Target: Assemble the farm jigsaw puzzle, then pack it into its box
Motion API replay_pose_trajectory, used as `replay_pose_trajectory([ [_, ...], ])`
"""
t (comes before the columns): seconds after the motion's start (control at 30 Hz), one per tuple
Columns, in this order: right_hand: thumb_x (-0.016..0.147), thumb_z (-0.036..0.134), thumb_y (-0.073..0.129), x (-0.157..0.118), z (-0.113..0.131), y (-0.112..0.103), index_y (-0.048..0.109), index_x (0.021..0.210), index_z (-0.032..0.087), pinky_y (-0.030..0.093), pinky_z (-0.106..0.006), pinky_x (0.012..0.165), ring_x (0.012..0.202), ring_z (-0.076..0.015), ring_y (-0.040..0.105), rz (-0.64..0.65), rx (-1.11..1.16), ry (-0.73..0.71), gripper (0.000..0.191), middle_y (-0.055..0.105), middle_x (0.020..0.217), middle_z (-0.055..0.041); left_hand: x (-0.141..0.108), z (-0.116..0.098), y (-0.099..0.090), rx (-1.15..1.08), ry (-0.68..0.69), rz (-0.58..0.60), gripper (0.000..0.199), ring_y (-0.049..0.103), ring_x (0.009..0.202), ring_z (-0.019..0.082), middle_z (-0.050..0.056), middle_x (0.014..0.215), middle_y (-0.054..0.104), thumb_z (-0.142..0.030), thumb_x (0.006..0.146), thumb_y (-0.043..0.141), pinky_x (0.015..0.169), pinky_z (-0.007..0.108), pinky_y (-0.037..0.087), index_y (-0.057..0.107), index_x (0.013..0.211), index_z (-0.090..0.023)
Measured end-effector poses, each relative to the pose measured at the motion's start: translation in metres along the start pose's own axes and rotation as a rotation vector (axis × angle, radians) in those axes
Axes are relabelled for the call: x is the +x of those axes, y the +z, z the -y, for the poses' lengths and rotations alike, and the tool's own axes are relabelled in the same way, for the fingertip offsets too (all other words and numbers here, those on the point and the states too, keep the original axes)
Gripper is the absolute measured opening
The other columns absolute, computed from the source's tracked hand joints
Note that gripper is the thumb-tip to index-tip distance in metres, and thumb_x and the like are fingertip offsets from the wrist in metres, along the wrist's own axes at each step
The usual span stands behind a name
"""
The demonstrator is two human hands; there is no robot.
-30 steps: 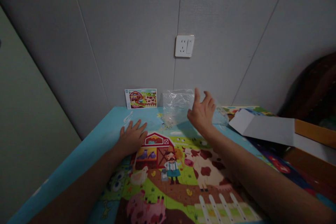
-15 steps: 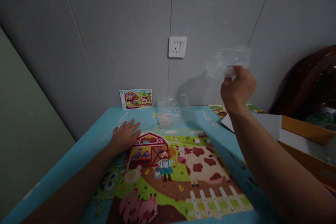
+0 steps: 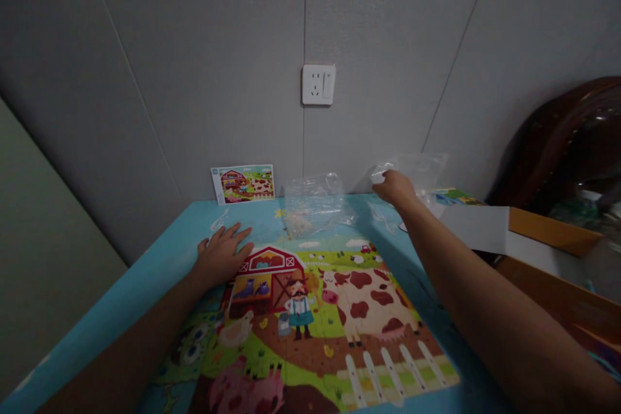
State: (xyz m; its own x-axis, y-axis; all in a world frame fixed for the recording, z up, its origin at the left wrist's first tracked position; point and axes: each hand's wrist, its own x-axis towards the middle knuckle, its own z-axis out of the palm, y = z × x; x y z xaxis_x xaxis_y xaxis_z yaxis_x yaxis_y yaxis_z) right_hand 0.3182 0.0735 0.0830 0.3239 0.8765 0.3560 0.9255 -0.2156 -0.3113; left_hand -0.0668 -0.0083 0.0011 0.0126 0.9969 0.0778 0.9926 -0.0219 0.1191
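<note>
My right hand [image 3: 395, 189] is closed on a clear plastic bag [image 3: 422, 168], held up at the back right of the table against the wall. My left hand [image 3: 224, 252] lies with fingers spread at the upper left edge of an assembled farm jigsaw puzzle [image 3: 310, 304]. The puzzle shows a red barn, a farmer, a spotted cow, a hen, a pig and a white fence. Another crumpled clear plastic bag [image 3: 317, 200] stands behind the puzzle near the wall. A small picture card [image 3: 243, 184] of the same farm scene leans on the wall.
An open box [image 3: 548, 233] with orange sides lies to the right, beside my right forearm. A dark brown leather-like chair back [image 3: 533, 132] rises behind it. On the grey wall is a white socket [image 3: 318, 85]. A blue patterned cloth [image 3: 160, 259] covers the table.
My right hand has come down and slightly left with the plastic bag, from in front of the wall toward the table's back. The view has shifted slightly; my left hand stays by the puzzle.
</note>
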Motion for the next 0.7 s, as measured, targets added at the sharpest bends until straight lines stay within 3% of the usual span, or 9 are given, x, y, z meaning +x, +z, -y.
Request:
replay_pose_trajectory([
  [0.23,0.077,0.02,0.057,-0.008,0.022,-0.006,0.064,0.117,0.006,0.047,-0.037,0.086,0.105,-0.0308,0.061,0.007,0.004,-0.093,0.042,0.066,0.109,-0.0222,0.001,0.0,0.0,0.003,0.002,-0.005,0.056,0.027,0.14,0.033,0.003,0.152,0.035,-0.049,0.089,0.03,0.107,0.059,0.023,0.045,0.139,-0.03],
  [0.43,0.075,0.021,0.063,-0.022,0.044,-0.015,0.072,0.105,0.014,0.048,-0.029,0.084,0.09,-0.0212,0.066,0.087,0.057,-0.275,0.032,0.072,0.096,-0.0107,0.002,0.002,0.002,0.01,0.008,-0.013,0.057,0.028,0.139,0.033,0.003,0.151,0.036,-0.051,0.088,0.031,0.107,0.06,0.024,0.046,0.139,-0.03],
  [0.57,0.075,0.023,0.063,-0.036,0.063,-0.031,0.073,0.102,0.017,0.048,-0.027,0.081,0.085,-0.0189,0.066,0.105,0.085,-0.366,0.029,0.073,0.092,-0.0084,0.004,0.003,0.001,0.022,0.004,-0.015,0.058,0.028,0.139,0.033,0.003,0.151,0.036,-0.053,0.087,0.03,0.107,0.06,0.024,0.046,0.138,-0.03],
  [0.63,0.077,0.023,0.061,-0.046,0.062,-0.041,0.073,0.101,0.017,0.048,-0.029,0.08,0.085,-0.0201,0.066,0.083,0.07,-0.401,0.028,0.073,0.092,-0.009,0.004,0.003,0.001,0.017,0.005,-0.02,0.058,0.029,0.138,0.034,0.003,0.15,0.037,-0.053,0.087,0.031,0.107,0.06,0.025,0.047,0.137,-0.03],
  [0.7,0.076,0.021,0.059,-0.058,0.045,-0.049,0.074,0.097,0.019,0.048,-0.032,0.08,0.086,-0.0227,0.067,0.08,-0.019,-0.398,0.026,0.073,0.089,-0.0098,0.004,0.003,0.001,0.001,0.003,-0.022,0.058,0.029,0.138,0.034,0.003,0.15,0.038,-0.053,0.086,0.032,0.106,0.06,0.025,0.048,0.137,-0.031],
])
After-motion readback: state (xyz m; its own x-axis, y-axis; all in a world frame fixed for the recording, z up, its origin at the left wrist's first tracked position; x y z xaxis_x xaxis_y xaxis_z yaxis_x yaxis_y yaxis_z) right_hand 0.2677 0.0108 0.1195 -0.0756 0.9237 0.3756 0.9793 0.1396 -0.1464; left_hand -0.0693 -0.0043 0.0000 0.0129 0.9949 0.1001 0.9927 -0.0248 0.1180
